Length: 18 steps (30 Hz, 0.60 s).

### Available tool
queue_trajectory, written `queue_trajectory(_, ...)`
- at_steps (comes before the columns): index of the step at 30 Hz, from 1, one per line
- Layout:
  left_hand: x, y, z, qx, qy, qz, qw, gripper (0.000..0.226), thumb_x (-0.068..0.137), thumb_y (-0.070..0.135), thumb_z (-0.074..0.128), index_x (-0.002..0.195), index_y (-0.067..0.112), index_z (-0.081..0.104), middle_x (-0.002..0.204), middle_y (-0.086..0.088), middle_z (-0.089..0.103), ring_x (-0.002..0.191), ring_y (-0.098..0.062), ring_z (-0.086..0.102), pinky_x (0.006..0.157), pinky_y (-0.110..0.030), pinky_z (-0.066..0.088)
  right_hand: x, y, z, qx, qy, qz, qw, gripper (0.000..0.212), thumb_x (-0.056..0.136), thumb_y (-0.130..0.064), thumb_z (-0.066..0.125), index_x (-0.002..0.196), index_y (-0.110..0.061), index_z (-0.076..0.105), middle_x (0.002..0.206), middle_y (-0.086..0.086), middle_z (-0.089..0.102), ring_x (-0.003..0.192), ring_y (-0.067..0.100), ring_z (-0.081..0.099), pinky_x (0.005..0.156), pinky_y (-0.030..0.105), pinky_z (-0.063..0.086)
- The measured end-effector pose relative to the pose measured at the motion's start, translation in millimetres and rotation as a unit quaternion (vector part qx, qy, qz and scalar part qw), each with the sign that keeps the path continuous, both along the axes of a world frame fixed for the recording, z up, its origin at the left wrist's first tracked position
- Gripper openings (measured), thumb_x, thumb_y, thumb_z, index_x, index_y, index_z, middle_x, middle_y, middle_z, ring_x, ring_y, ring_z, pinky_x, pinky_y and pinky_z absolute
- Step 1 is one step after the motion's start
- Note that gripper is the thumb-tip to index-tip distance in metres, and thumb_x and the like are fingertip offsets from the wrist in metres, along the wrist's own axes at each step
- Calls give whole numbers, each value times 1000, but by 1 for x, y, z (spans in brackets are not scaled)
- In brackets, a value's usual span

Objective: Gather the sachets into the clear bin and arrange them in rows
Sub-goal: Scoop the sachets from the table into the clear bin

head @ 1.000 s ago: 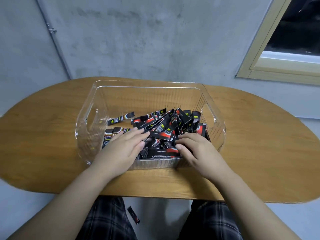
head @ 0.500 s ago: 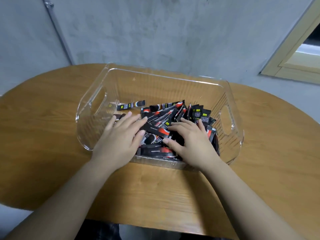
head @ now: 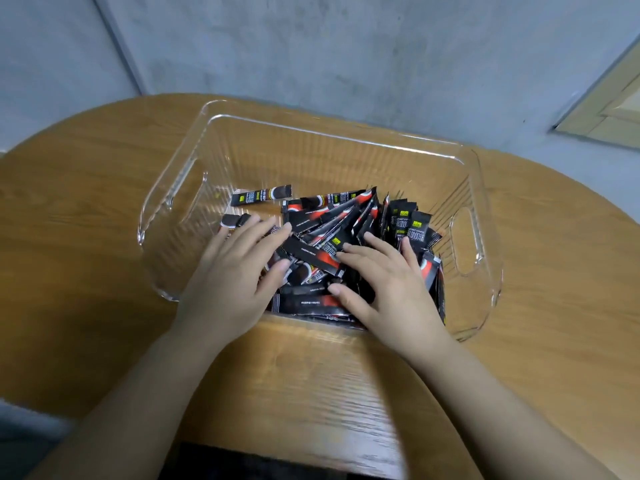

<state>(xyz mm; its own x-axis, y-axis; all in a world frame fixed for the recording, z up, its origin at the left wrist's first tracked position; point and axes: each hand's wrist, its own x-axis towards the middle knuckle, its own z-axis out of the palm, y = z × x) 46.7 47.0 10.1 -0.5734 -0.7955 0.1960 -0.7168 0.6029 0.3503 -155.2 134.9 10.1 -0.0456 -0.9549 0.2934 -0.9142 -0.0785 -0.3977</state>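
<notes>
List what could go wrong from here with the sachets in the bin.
1. The sachets lie criss-crossed in a heap; both flat hands, left hand and right hand, may just shuffle it.
2. The lone sachet behind could be missed.
3. Pushing might slide the clear bin.

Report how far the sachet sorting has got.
Gathered: the black and red sachets lie inside the clear plastic bin on the oval wooden table. In hand: the left hand and right hand rest flat on the jumbled heap. Left: rows; only some by the right wall stand aligned, and one sachet lies apart.
</notes>
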Motion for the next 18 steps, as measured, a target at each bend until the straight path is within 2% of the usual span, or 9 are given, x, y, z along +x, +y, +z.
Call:
queue_trajectory(3,-1,3,-2,-52,7,11,999,58,93,50,20,144,27,37,150,6,35,142,-11,23,115,-38,10,2,4,-2,-69,25,-1,997,50,87,-54,45,120,-21,63,125,-5,62,132,21,43,112,52,14)
queue_trajectory(5,-2,13,-6,-69,13,36,997,51,98,44,27,145,27,34,152,4,32,143,-14,22,116,-39,9,4,14,-7,-91,27,2,995,45,89,-50,48,121,-22,63,126,-6,61,133,21,42,111,51,17)
queue_trajectory(8,1,48,-9,-55,23,85,995,50,100,35,38,148,26,29,156,3,23,145,-15,16,117,-41,7,7,38,-14,-69,2,38,997,39,92,-38,54,127,-21,59,133,-4,56,136,21,37,114,46,18)
queue_trajectory(11,11,97,0,-47,46,104,992,49,100,33,38,148,26,28,156,2,21,145,-16,16,117,-40,8,13,70,-10,-44,-51,72,995,40,93,-26,57,131,-14,54,135,3,54,133,23,39,113,38,26)
queue_trajectory(15,29,150,13,-58,50,117,990,49,100,32,39,147,27,29,156,3,22,145,-16,16,117,-40,9,20,105,-8,-13,-59,78,995,40,94,-25,56,133,-17,52,135,1,54,127,19,45,110,41,31)
queue_trajectory(18,38,167,16,-68,68,139,986,48,100,32,41,147,26,31,156,1,24,145,-17,17,117,-43,11,28,117,-9,-4,-60,93,994,40,95,-25,54,134,-17,51,139,0,51,132,18,40,111,32,28)
